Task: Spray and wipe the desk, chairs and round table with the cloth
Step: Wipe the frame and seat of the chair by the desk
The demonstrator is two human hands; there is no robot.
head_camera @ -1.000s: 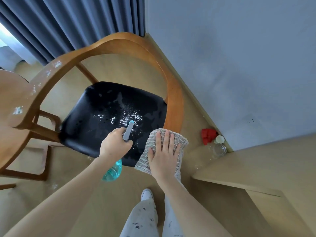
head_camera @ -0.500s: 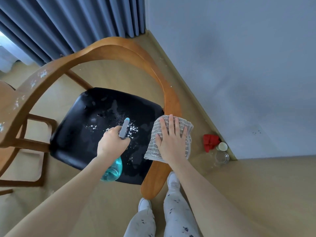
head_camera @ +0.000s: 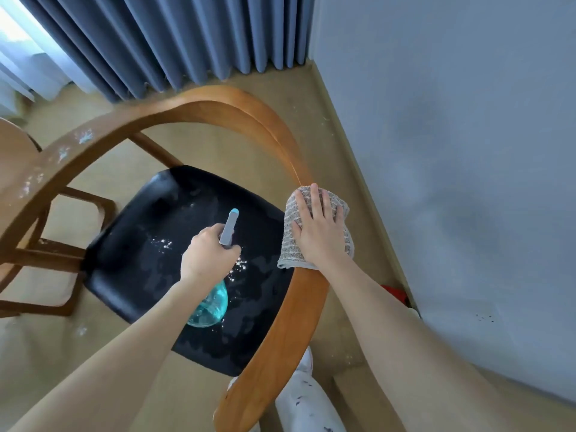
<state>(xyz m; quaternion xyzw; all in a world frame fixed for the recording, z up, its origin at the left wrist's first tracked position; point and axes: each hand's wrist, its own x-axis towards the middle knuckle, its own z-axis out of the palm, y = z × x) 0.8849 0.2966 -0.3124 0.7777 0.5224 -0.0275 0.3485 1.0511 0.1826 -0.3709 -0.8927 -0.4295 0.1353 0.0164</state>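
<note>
Right hand (head_camera: 319,232) lies flat on the cloth (head_camera: 314,227) atop the chair rail (head_camera: 218,102) — rail arcs toward 11 o'clock — left hand (head_camera: 207,255) grips the spray bottle (head_camera: 215,275).

Grey cloth (head_camera: 314,227) draped over chair armrest (head_camera: 280,332)

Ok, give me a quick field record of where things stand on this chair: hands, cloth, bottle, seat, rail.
left hand: grips the spray bottle over the seat
right hand: flat, fingers straight, pressing the cloth
cloth: draped over the right side of the curved wooden rail
seat: black, white specks near the middle
rail, left side: white spots on the wood
floor: red object by the wall, mostly hidden behind the right arm
</note>
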